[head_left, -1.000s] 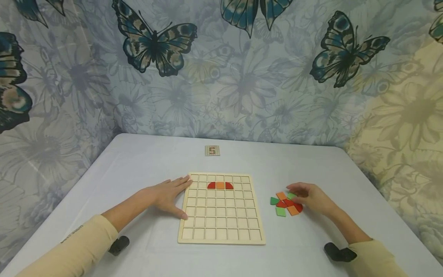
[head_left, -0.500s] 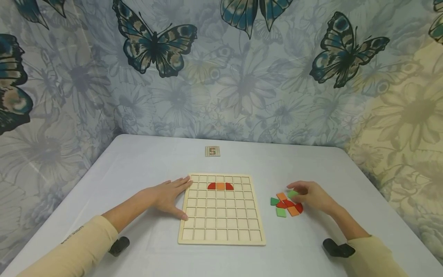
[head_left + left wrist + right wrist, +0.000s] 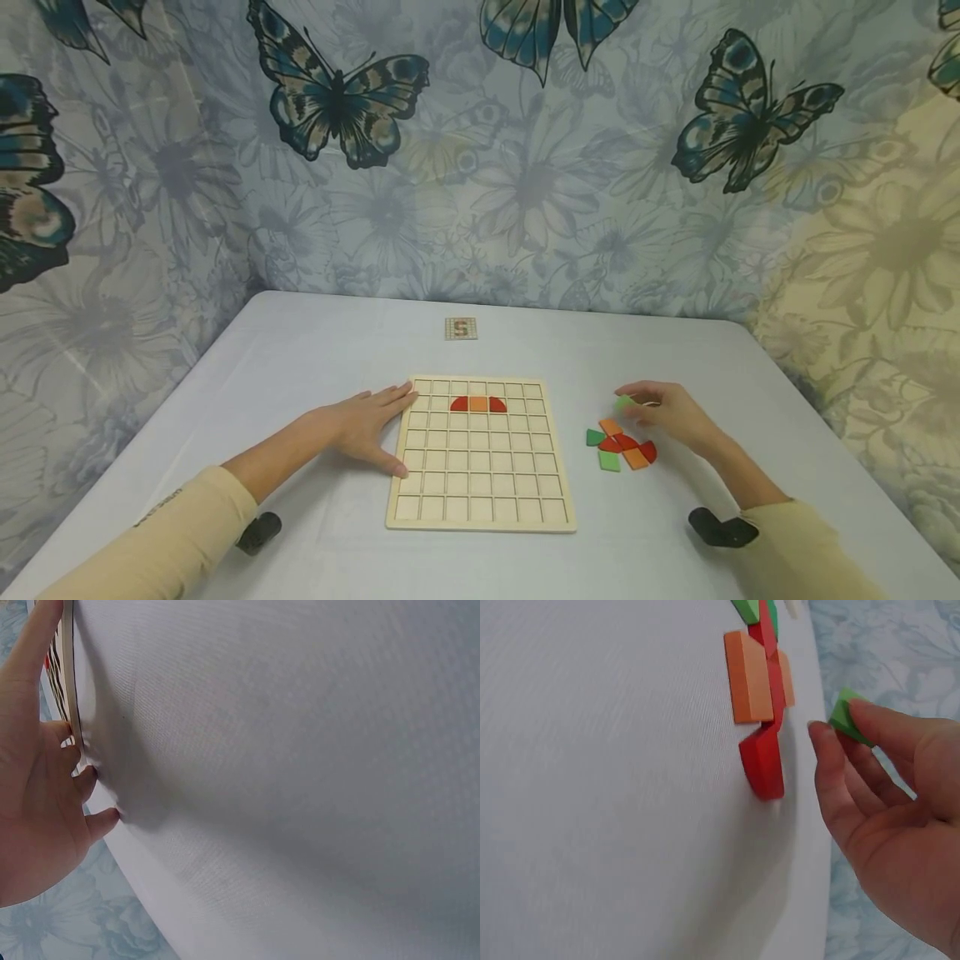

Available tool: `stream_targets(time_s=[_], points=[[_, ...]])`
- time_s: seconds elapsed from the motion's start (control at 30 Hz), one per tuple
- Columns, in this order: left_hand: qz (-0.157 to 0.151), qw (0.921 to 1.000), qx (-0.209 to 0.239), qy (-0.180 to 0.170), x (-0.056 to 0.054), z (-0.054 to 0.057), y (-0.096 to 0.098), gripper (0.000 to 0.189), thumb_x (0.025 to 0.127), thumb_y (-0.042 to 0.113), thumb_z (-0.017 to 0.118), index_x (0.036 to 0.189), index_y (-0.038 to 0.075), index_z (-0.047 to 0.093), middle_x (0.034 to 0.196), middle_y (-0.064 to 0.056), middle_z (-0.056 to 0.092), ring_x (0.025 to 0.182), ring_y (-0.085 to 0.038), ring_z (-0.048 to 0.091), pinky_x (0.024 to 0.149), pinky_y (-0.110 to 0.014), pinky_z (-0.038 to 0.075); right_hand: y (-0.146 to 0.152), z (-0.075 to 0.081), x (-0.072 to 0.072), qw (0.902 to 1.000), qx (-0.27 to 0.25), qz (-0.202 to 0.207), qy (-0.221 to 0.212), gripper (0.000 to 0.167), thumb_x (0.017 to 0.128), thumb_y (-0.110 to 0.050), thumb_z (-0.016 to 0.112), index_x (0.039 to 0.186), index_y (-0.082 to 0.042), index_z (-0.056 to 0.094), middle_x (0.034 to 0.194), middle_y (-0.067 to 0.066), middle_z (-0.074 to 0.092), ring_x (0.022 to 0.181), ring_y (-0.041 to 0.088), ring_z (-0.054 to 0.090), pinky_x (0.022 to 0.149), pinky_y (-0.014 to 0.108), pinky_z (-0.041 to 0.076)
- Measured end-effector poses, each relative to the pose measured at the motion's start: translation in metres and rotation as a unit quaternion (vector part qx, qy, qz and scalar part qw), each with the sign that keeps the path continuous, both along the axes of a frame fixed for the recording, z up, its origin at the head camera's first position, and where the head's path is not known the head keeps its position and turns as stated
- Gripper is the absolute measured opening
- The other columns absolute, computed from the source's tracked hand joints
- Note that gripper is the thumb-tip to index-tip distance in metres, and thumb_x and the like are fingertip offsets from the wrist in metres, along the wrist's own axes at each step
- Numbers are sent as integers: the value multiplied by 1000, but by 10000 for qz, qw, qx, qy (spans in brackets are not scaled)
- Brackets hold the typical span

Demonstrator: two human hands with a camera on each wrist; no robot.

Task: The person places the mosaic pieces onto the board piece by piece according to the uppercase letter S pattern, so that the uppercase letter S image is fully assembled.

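My left hand (image 3: pixel 363 427) lies spread at the left edge of a wooden grid board (image 3: pixel 480 487), thumb and fingertips touching its rim. In the board's second row sit two red quarter-round tiles (image 3: pixel 460 404) with an orange square tile (image 3: pixel 478 404) between them. Over the far side of a loose pile, my right hand (image 3: pixel 667 410) pinches a light green tile (image 3: pixel 843 716) between thumb and fingers, raised above the table in the right wrist view. The pile holds red tiles (image 3: pixel 763 765), orange tiles (image 3: pixel 748 679) and green tiles (image 3: pixel 609 461).
A small pattern card (image 3: pixel 461 328) with a figure like a 5 or S lies behind the board on the white table (image 3: pixel 330 342). Dark wrist devices (image 3: pixel 258 533) show below both forearms. Butterfly-printed fabric (image 3: pixel 525 208) surrounds the table's back and sides.
The right hand has lifted the light green tile from the pile's far side and moved slightly up and left with it. The left hand and board stay in place.
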State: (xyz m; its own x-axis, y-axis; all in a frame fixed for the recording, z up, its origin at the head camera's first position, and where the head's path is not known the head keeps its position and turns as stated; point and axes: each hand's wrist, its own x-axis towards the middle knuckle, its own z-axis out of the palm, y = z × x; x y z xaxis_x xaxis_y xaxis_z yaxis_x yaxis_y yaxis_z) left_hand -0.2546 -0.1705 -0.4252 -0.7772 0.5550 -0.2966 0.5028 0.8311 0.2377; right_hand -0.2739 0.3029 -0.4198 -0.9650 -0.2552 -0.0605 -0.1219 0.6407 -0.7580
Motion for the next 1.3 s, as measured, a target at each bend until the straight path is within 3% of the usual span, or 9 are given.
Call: stream_targets(time_s=[0.23,0.53,0.73,0.8,1.07,1.3], points=[[28,10000,-10,-58,1,3,1,119,68,77,62,154,9,16,159,-8,8,143,-27,13,110,-53,16,-21,0,-5,9992,-69,-204,-351,39,92,-20,65,125,0,60,120,19,61,94,25,64,81,36,53],[68,9999,-20,-95,2,5,2,118,69,76,63,154,10,16,159,-7,7,143,-26,12,111,-52,16,-52,5,-8,9956,-452,-271,-769,42,90,-22,69,123,3,61,111,17,66,90,25,66,80,36,53],[74,9999,-51,-90,1,4,2,119,68,78,62,154,11,15,159,-6,7,143,-25,12,111,-52,15,-69,5,-11,9966,-152,-101,-798,43,86,-27,72,123,-6,65,118,12,62,101,23,57,86,37,49],[75,9999,-54,-94,1,4,2,119,68,78,62,154,11,15,159,-6,7,143,-25,12,111,-52,15,-75,6,-12,9962,-116,-64,-855,43,86,-26,73,123,-7,65,118,11,62,101,21,58,85,36,49],[45,9999,-57,-110,2,6,2,118,69,77,63,154,10,15,159,-7,8,143,-25,11,111,-52,16,-99,8,-12,9883,-756,8,-1322,43,85,-15,74,122,3,62,100,8,68,89,20,68,81,34,53],[49,9999,-29,-92,2,4,1,118,68,77,63,154,10,16,159,-7,8,143,-25,12,111,-52,16,-120,8,-12,9882,-692,97,-1362,38,84,-12,74,118,3,65,97,8,69,87,21,69,77,33,54]])
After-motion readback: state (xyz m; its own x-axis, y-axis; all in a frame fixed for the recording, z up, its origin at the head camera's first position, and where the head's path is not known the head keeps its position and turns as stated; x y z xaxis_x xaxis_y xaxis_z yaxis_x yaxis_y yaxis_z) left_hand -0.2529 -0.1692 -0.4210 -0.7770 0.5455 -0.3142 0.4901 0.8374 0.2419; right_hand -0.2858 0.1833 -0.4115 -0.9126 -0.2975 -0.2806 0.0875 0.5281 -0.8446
